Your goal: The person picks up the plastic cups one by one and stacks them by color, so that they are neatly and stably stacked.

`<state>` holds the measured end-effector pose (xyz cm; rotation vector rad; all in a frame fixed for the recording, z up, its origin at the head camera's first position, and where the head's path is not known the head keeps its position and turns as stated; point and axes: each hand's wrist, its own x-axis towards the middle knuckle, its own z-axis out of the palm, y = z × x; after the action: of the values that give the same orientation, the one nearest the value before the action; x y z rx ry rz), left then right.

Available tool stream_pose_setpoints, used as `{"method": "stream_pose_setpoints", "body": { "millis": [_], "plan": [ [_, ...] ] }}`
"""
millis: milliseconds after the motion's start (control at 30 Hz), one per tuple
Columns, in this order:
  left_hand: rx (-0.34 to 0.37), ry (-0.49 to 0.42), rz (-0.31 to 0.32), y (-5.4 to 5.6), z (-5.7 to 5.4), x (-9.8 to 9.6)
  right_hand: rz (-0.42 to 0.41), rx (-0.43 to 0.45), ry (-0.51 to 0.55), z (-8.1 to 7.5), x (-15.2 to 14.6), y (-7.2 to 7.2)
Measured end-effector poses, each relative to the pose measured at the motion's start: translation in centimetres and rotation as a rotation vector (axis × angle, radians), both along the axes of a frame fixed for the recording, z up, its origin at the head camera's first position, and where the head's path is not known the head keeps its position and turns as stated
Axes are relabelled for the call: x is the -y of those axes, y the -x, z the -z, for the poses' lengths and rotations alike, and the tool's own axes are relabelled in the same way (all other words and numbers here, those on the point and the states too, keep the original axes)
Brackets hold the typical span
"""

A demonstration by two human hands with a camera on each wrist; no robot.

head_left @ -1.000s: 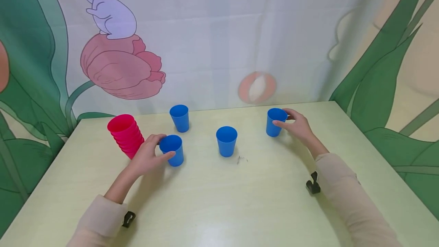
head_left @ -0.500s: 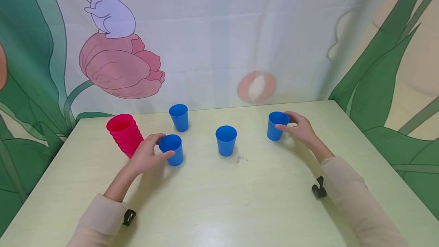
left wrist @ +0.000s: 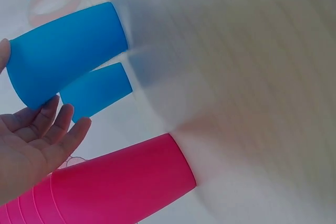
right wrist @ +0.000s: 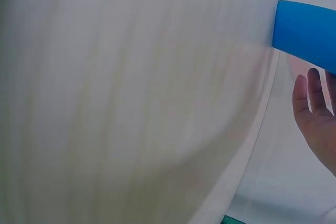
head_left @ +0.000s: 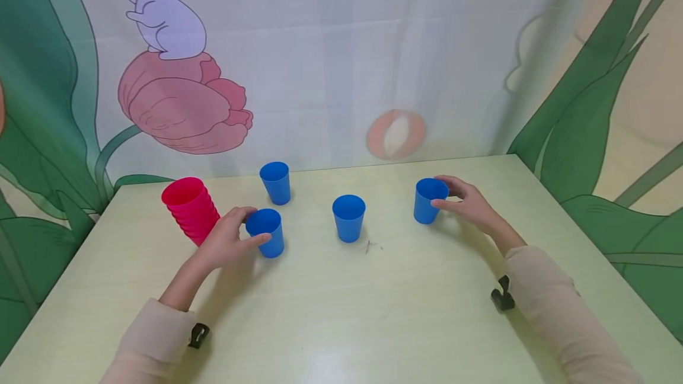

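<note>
My left hand (head_left: 228,240) holds a blue cup (head_left: 273,243) near its rim, thumb on the near side and fingers on the far side. In the left wrist view, this blue cup (left wrist: 68,51) sits between thumb and fingertips. On the right, my right hand (head_left: 472,209) grips another blue cup (head_left: 424,209) by its upper part; the right wrist view shows only part of that cup (right wrist: 304,32). One blue cup (head_left: 349,224) stands upright in the middle, and one more blue cup (head_left: 276,185) is near the back edge.
A stack of nested pink-red cups (head_left: 189,209) stands beside my left hand at the back left. Dark marks (head_left: 373,246) show on the pale table (head_left: 341,313). A printed curtain (head_left: 320,76) hangs behind the table's back edge.
My right hand has brought its blue cup slightly nearer to me. The left hand and its cup have stayed in place, and the other cups stand where they were.
</note>
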<state>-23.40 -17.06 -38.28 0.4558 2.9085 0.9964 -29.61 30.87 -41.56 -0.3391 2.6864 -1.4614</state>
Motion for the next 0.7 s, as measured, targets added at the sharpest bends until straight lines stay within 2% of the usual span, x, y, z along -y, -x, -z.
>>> {"method": "stream_pose_setpoints", "body": {
  "millis": [167, 367, 567, 700],
  "plan": [
    [-0.016, -0.026, -0.026, 0.0, -0.2, -0.3, -0.006, 0.029, 0.005, 0.0, -0.1, 0.0],
    [-0.108, -0.088, -0.062, -0.2, -0.8, -0.7, -0.012, 0.09, 0.024, -0.4, 0.0, -0.2],
    [-0.221, -0.155, -0.054, -0.4, -1.6, -1.2, -0.017, 0.109, 0.042, -2.0, 0.9, -1.3],
    [-0.26, -0.205, -0.055, -0.5, -2.0, -1.7, -0.024, 0.106, 0.035, -2.8, 1.4, -1.9]
  ]
}}
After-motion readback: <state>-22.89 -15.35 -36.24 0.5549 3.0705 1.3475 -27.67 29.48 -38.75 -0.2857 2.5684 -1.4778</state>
